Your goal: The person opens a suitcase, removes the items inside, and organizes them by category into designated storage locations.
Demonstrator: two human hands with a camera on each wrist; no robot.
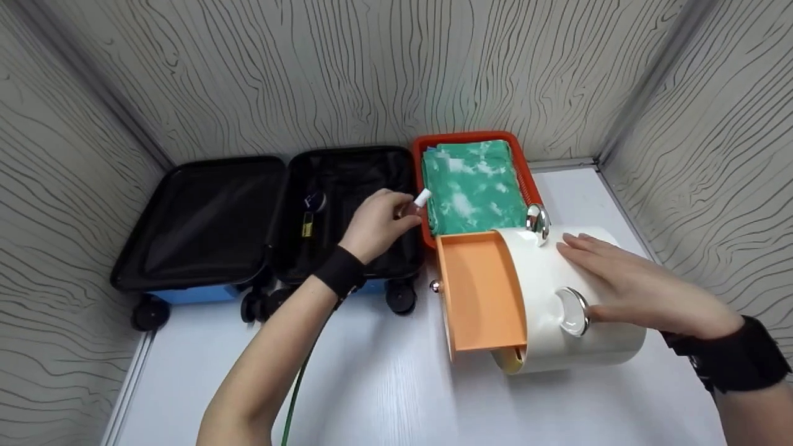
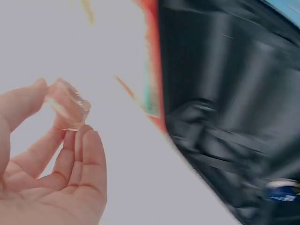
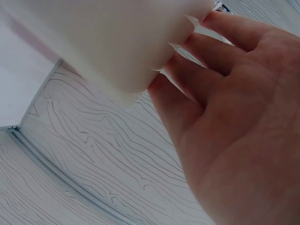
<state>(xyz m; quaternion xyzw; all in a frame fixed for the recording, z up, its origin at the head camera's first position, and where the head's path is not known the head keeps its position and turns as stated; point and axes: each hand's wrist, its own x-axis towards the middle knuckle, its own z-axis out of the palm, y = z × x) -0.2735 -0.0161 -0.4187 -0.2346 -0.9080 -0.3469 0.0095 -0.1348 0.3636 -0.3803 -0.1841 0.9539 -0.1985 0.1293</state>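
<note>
My left hand [image 1: 376, 226] pinches a small clear bottle with a white cap [image 1: 422, 198] between thumb and fingertips, above the gap between the black suitcase half and the red basket. In the left wrist view the bottle [image 2: 69, 105] looks see-through, faceted and pinkish. My right hand [image 1: 644, 288] rests with fairly straight fingers on a white rounded box [image 1: 539, 272] that lies with its orange drawer [image 1: 486, 291] pulled out to the left. The right wrist view shows the fingertips touching the box's pale surface [image 3: 103, 47].
An open suitcase [image 1: 210, 217] lies at the left, its right half holding a blue round item [image 1: 315, 201] and a yellow-black packet [image 1: 307, 226]. Behind the box stands a red basket [image 1: 526, 179] with folded green-and-white cloth [image 1: 474, 186]. Wood-grain panels [image 1: 347, 68] enclose the white table.
</note>
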